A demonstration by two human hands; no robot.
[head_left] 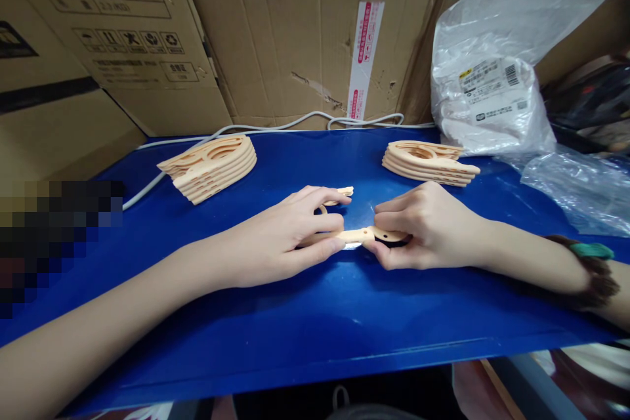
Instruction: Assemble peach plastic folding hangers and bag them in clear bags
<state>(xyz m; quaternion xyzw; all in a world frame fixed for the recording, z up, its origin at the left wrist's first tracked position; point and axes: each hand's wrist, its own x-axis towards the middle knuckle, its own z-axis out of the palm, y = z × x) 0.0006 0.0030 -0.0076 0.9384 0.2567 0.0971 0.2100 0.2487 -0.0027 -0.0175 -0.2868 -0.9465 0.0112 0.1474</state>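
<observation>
Low over the blue table (295, 328), between the person's two hands, a left-hand piece (355, 236) and a right-hand piece (386, 235) meet end to end, both pale and wood-coloured. I would judge the join only partly made; whether anything locks the ends, I cannot tell from here. The left hand (300, 230) pinches its piece between the thumb and a bent finger, while the forefinger reaches forward, spread apart from the rest, beside a pale tip (345, 191) (perhaps the same piece, though the hand hides the link). The right hand (423, 226) has its fingers curled in tight, thumb and forefinger pinching the other piece near the joint.

Farther back, a left stack (216, 177) and a right stack (418, 172) of similar pale pieces lie well apart; those look untouched by either hand, and I see no finished pair set down. Beyond the right stack slumps some clear plastic wrapping (492, 105), and behind everything stands a cardboard box (295, 46).
</observation>
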